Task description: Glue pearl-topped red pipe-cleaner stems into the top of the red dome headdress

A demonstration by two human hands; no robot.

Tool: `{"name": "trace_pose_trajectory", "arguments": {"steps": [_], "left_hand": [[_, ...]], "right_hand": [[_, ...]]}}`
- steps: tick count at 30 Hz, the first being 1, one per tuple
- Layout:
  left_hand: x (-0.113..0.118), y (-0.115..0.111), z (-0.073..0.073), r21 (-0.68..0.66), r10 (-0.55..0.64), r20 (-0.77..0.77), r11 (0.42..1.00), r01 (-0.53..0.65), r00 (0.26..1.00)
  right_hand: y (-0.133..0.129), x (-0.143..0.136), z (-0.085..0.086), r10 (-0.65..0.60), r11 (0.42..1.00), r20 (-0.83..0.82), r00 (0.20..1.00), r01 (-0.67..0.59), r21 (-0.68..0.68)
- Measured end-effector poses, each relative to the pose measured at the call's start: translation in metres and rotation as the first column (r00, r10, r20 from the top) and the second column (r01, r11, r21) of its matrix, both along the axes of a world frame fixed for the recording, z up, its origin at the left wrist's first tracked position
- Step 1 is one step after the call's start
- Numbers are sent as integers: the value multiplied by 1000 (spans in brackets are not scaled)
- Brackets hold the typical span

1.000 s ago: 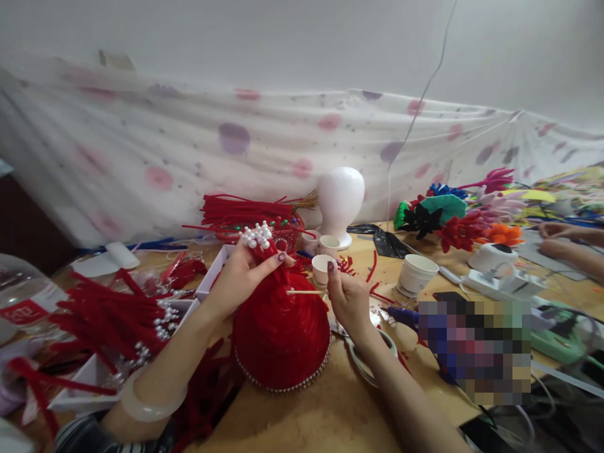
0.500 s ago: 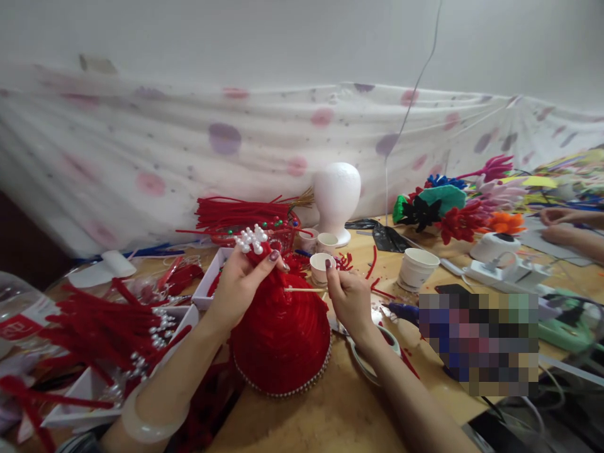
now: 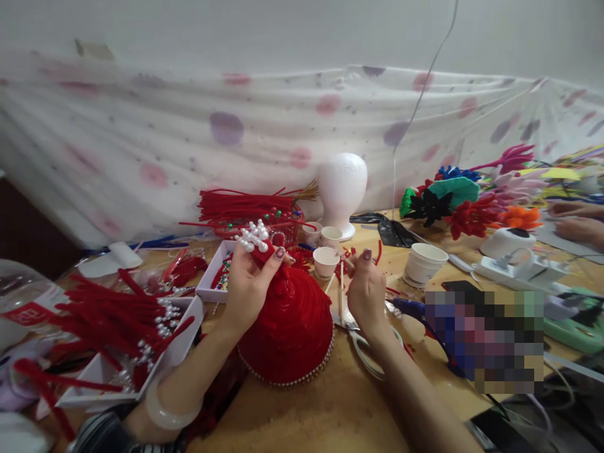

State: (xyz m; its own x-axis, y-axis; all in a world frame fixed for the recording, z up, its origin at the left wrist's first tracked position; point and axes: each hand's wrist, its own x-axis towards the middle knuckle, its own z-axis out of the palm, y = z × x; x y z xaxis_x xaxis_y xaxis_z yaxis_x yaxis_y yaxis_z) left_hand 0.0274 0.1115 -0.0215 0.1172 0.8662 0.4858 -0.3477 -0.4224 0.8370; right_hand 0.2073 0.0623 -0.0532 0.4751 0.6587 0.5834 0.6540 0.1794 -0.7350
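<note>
My left hand (image 3: 250, 280) is closed round a bunch of red fuzzy stems tipped with white pearl beads (image 3: 253, 236). It is held at the top of a red, ridged, dome-shaped piece (image 3: 292, 327), which has pearl trim along its lower edge. Just right of the dome, the fingers of my right hand (image 3: 366, 292) are curled, with a thin wooden stick (image 3: 341, 290) upright at the fingertips. Under that wrist lies a pair of scissors (image 3: 367, 355). Where the stems meet the dome, my left fingers partly hide them.
White boxes hold pearl-tipped red stems (image 3: 117, 314) and small beads (image 3: 226, 270). Behind stand paper cups (image 3: 325, 262) and a white foam head (image 3: 343, 189). To the right are a glue gun (image 3: 425, 321), a power strip (image 3: 523, 267), fuzzy flowers (image 3: 467, 204) and another person's hands (image 3: 580, 223).
My right hand has drawn away to the right, and the stick has turned from level against the dome to upright. The left hand still holds the stems. The view has shifted slightly.
</note>
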Motion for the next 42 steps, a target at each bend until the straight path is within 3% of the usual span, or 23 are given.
{"name": "trace_pose_trajectory", "arguments": {"steps": [6, 10, 15, 18, 20, 22, 24, 25, 28, 31, 33, 36, 39, 42], "left_hand": [[-8, -4, 17, 18, 10, -164, 1000, -7, 986], [-11, -6, 25, 90, 66, -310, 995, -40, 948], [-12, -3, 20, 81, 43, -474, 997, -5, 879], [-16, -4, 13, 88, 81, -525, 995, -40, 847], [-20, -4, 10, 158, 132, -552, 986, -52, 823], [-24, -2, 9, 280, 204, -582, 959, -41, 787], [-27, -1, 10, 371, 261, -594, 928, -29, 761], [-28, 0, 11, 405, 289, -597, 914, -30, 748], [-27, -1, 15, 461, 375, -584, 883, -86, 720], [-24, -3, 15, 392, 399, -598, 902, -181, 695], [-23, -4, 12, 295, 341, -633, 936, -191, 695], [-24, -7, 7, 134, 174, -627, 984, -115, 760], [-25, -10, 5, 85, 105, -576, 994, -69, 811], [-24, -12, 3, 71, 92, -571, 996, -62, 816]], "right_hand": [[5, 21, 4, -139, 987, -67, 988, 133, -88], [15, 40, -6, -120, 983, -44, 992, 112, -145], [23, 54, -28, -147, 967, 5, 989, 144, -210], [20, 55, -36, -217, 906, 89, 972, 234, -353], [12, 52, -34, -264, 871, 159, 951, 306, -385], [0, 44, -27, -280, 901, 165, 946, 318, -295], [-13, 31, -19, -156, 969, 67, 985, 166, -184], [-19, 21, -15, -29, 991, 54, 998, 36, -131], [-33, -9, -5, 242, 970, 60, 968, -240, -37], [-37, -31, 1, 393, 918, 85, 916, -386, -89], [-37, -39, 1, 442, 894, 81, 894, -430, -126], [-38, -43, 0, 456, 885, 90, 886, -440, -150], [-41, -44, -2, 462, 884, 104, 881, -447, -139], [-43, -46, -3, 480, 875, 107, 871, -466, -134]]}}
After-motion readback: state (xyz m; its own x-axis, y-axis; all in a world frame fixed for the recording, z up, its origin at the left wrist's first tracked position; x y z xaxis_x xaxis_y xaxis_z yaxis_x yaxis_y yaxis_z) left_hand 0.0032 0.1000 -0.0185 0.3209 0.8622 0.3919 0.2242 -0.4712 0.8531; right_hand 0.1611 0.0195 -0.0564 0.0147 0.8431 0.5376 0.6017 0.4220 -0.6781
